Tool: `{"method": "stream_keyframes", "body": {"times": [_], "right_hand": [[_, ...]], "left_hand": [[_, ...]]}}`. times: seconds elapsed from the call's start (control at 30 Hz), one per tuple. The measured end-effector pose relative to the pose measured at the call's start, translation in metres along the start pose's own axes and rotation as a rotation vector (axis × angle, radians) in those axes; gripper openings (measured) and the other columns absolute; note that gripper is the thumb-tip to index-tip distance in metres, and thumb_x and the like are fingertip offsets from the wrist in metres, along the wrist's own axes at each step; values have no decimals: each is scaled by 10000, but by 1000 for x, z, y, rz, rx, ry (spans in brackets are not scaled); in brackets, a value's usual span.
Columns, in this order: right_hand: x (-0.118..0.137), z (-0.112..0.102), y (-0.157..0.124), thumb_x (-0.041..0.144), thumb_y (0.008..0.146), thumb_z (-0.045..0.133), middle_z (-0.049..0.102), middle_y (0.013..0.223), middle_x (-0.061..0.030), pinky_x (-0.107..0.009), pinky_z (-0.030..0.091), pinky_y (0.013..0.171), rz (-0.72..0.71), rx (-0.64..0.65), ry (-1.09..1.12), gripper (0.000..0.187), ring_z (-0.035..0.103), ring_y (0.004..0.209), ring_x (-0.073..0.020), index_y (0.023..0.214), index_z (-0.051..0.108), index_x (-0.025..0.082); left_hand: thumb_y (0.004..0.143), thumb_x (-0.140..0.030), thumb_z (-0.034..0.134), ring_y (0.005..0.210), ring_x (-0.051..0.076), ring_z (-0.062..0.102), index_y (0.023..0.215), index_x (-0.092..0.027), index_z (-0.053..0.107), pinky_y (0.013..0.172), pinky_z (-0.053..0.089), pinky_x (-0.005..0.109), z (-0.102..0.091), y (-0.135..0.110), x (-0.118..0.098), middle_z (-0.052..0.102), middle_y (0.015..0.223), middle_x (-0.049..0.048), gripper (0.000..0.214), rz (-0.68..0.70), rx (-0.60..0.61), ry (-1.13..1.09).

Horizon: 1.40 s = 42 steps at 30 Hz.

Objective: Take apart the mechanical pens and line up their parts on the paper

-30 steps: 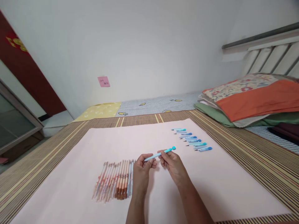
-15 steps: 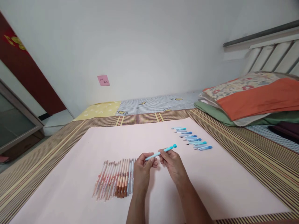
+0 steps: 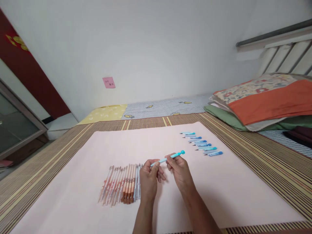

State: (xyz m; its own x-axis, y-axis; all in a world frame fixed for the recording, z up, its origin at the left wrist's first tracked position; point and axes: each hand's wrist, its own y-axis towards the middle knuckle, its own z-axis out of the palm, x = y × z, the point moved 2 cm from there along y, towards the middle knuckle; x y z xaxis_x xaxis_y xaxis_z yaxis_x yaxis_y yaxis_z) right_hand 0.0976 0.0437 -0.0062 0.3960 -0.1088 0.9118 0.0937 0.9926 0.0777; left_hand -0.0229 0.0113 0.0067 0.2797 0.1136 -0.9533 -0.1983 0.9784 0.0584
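Observation:
A slim pale-blue pen with a turquoise upper part and a round knob on top is held slantwise above the pink sheet. My left hand pinches its lower end between thumb and finger, hiding the tip, while the other fingers stretch loosely below. Around the middle of the barrel, the fingertips of my right hand are closed. Left of my left hand lies a row of brown, pinkish and pale-blue pens, partly covered by that hand. Several blue pens with dark tips lie in a slanting column farther back on the right.
The pink sheet is spread over a striped mat. Folded bedding with an orange border is piled at the right. Behind the mat rises a white wall with a pink note stuck on it.
Both hands keep the pen in nearly the same place. The lower fingers of my left hand have spread a little downward. The camera view has shifted slightly.

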Motion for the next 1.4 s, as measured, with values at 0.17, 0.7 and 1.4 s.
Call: {"method": "stream_keyframes", "body": {"times": [0.17,0.7,1.4], "right_hand": [[4,4,-2,492,742,787,564,634,6,-288,342,541,-56,4,-66,316,434,555,-125,713,669,200],[-4,9,-3,571,732,783,597,693,-19,-317,452,649,66,58,122,390,514,641,-154,779,710,190],[-2,-6,2,539,813,719,594,692,0,-274,391,576,34,162,-45,394,511,619,-140,1002,717,194]], "left_hand": [[804,-504,718,353,74,466,808,-166,610,395,283,186,-3,1,6,569,486,-48,355,-47,-12,-13],[780,-559,729,398,67,455,699,-170,577,438,309,186,-4,5,8,594,500,-23,425,-37,-79,-40],[769,-433,763,464,61,455,707,-159,607,481,320,187,-14,8,3,598,565,-23,322,-31,-20,-31]]}}
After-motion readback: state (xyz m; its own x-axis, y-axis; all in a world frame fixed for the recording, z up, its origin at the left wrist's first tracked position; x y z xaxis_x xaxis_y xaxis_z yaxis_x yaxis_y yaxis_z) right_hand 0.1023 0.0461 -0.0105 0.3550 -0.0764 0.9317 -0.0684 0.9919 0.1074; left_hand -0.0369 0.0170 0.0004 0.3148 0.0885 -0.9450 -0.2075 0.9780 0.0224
